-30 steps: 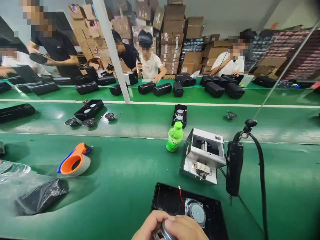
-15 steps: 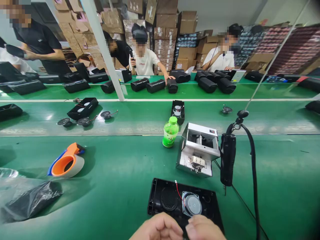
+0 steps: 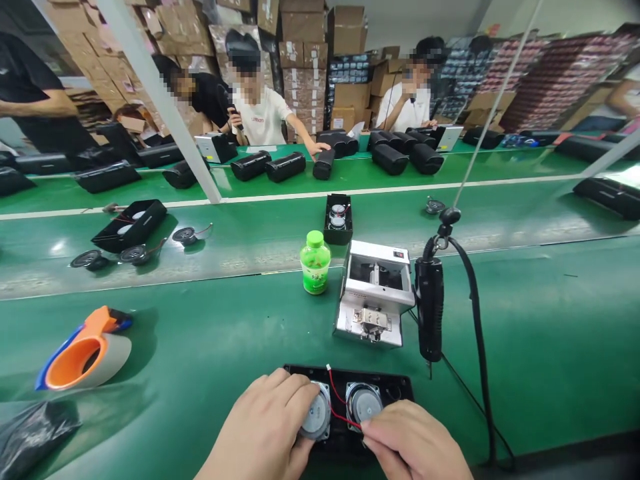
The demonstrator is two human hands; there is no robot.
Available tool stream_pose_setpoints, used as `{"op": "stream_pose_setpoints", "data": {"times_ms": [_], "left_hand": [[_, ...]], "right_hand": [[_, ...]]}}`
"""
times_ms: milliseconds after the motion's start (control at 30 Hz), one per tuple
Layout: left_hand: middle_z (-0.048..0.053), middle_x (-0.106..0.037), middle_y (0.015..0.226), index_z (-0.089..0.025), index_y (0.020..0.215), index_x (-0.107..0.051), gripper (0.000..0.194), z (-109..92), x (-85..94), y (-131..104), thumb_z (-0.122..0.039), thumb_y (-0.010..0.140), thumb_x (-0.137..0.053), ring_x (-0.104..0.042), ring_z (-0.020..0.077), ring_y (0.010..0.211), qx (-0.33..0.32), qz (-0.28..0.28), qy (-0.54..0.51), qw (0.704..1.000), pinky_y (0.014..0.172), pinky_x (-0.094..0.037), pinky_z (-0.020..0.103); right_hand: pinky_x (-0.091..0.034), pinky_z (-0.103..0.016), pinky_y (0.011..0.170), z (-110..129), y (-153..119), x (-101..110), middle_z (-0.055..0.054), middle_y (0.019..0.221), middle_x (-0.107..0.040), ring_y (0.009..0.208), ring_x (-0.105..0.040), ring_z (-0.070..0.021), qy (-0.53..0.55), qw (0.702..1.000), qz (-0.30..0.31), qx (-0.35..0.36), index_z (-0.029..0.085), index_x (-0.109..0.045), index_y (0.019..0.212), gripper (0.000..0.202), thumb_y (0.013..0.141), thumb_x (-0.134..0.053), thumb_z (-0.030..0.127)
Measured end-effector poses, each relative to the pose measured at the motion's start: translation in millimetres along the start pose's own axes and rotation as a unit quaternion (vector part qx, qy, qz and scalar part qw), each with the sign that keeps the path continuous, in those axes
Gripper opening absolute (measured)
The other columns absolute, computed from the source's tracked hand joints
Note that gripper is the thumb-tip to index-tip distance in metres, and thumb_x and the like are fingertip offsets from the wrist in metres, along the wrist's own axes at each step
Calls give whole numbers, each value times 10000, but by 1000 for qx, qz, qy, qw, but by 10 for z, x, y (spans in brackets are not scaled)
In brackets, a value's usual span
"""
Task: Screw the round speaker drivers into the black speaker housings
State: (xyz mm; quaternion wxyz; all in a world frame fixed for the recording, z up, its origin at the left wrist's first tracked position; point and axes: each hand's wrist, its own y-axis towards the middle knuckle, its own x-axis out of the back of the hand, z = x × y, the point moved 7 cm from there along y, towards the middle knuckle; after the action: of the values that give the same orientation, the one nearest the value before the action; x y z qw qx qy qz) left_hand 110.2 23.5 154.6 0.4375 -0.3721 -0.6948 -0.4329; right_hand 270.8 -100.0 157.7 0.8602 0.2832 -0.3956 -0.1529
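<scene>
A black speaker panel [image 3: 345, 375] lies on the green bench in front of me, partly covered by my hands. My left hand [image 3: 267, 427] is closed around a round silver speaker driver [image 3: 316, 417] at the panel's left opening. Between the thumb and fingertips of my right hand [image 3: 413, 440] is the red wire [image 3: 345, 419] that runs from this driver. A second speaker driver [image 3: 364, 403] sits in the right opening, its own red wire rising to a small white plug. An electric screwdriver [image 3: 429, 310] hangs from a cord beyond my right hand.
Behind the panel stands a silver machine [image 3: 375, 293], with a green bottle [image 3: 315, 263] to its left. An orange tape dispenser [image 3: 85, 353] lies at left. Across the bench, a conveyor [image 3: 260, 250] carries speaker housings and loose drivers. Several people sit or stand beyond it.
A second driver now shows at the panel's left opening, under my left hand. My hands have moved apart, the right one pinching a red wire. The view has shifted to the right.
</scene>
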Motion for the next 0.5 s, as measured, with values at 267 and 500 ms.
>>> {"op": "stream_pose_setpoints", "data": {"times_ms": [267, 500], "left_hand": [[21, -819, 1160, -250, 1219, -704, 527, 82, -252, 126, -96, 731, -830, -695, 285, 941, 48, 121, -18, 991, 794, -473, 419], [15, -822, 1186, -245, 1230, -708, 559, 100, -350, 123, -72, 726, -879, -683, 288, 969, 54, 151, -13, 987, 818, -447, 424]], "right_hand": [[-528, -320, 660, -131, -80, -44, -15, 853, -763, 715, -674, -153, -38, 998, 58, 14, 183, -678, 1041, 202, 971, -617, 3], [-502, -320, 656, -189, -110, -56, -14, 838, -759, 719, -652, -155, -23, 998, 54, 2, 182, -656, 1050, 180, 1008, -577, 26]]}}
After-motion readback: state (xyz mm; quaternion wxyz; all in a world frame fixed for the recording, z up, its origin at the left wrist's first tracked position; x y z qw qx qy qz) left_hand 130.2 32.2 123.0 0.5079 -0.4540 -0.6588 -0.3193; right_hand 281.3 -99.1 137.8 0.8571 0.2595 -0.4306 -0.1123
